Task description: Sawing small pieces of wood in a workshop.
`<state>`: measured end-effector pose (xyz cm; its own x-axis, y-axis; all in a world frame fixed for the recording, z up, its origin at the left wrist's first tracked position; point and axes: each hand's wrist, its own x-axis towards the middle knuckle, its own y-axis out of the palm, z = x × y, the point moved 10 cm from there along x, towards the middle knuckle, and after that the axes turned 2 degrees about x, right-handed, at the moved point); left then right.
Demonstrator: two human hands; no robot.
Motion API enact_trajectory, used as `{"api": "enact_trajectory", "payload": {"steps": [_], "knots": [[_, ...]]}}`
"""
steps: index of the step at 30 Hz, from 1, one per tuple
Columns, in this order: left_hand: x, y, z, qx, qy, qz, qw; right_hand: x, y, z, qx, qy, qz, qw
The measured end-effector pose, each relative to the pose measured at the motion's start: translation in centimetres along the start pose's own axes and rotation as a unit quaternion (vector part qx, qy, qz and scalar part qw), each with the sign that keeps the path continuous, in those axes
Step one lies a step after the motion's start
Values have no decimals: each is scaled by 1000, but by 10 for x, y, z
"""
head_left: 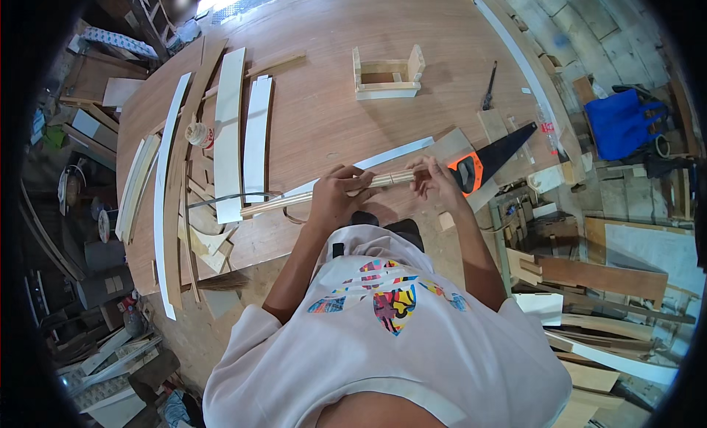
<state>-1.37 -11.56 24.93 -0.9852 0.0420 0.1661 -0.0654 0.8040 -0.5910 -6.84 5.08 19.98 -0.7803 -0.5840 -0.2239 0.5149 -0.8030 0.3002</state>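
Thin pale wooden strips (283,203), lying together, cross in front of me just over the table's near edge. My left hand (337,195) is closed around them near the middle. At their right end, my right hand (434,179) has its fingers curled about the wood. Right beside that hand lies a handsaw (471,170) with an orange and black handle and a dark blade. Behind the strips, a long white-faced strip (394,154) rests on the table. Farther back stands a small open wooden box (387,92) with a white front.
Long boards (230,133) and a jar (199,135) occupy the table's left side. At the right are a dark slim tool (490,86) and a clear plastic bottle (546,132). A blue bag (624,122) sits beyond the table, and stacked timber (600,277) fills the lower right.
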Motion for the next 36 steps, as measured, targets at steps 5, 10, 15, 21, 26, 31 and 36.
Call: {"api": "enact_trajectory", "payload": {"steps": [5,10,15,21,26,31,36], "knots": [[1,-17,-31,75,86,-86,990,-11,8,12,-13,-29,10,999],[-12,-31,-62,167,209,-190,945,-21,31,45,-130,-86,0,988],[-5,-25,-46,84,129,-127,980,-24,29,47,-155,-147,-5,977],[-5,-22,-43,49,113,-91,988,-22,26,43,-167,-154,-12,974],[-8,-25,-51,95,166,-106,976,-18,23,31,-139,-144,-22,979],[-1,-11,-27,13,48,-26,998,-20,23,29,-124,-142,-50,981],[-1,-1,-15,-35,22,12,999,-25,19,28,-118,-118,-104,980]]}}
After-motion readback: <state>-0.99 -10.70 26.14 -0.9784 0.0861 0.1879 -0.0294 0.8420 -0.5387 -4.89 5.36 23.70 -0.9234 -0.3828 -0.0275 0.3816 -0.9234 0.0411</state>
